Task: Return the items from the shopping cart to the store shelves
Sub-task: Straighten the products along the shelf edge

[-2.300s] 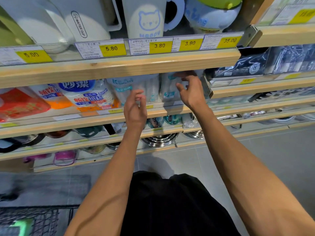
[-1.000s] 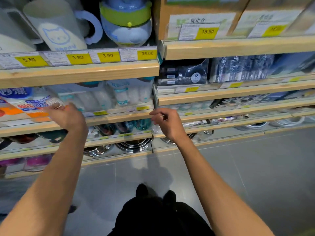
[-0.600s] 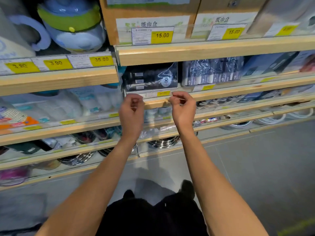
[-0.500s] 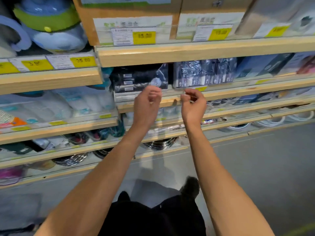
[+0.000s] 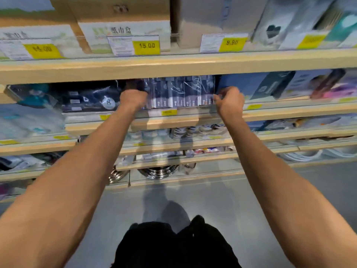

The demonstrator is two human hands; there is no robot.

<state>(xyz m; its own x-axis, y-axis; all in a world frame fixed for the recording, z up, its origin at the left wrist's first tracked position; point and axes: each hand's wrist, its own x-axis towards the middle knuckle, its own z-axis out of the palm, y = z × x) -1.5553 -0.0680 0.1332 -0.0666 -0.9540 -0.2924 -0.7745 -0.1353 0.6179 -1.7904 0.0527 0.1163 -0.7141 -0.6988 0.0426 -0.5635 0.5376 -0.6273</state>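
Left hand (image 5: 133, 99) and right hand (image 5: 229, 102), fingers curled, gripping opposite ends of a film-wrapped dark blue pack (image 5: 181, 92) seated on the second wooden shelf (image 5: 289, 111), beside a black pack marked 8 (image 5: 90, 99), below cardboard boxes (image 5: 123, 26) with yellow price tags (image 5: 146, 45).

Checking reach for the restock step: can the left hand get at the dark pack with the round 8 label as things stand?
Probably yes. The dark pack lies at the shelf front just left of the left hand, with nothing in front of it. But that hand's fingers look curled at the wrapped packs, so it would have to let go first.
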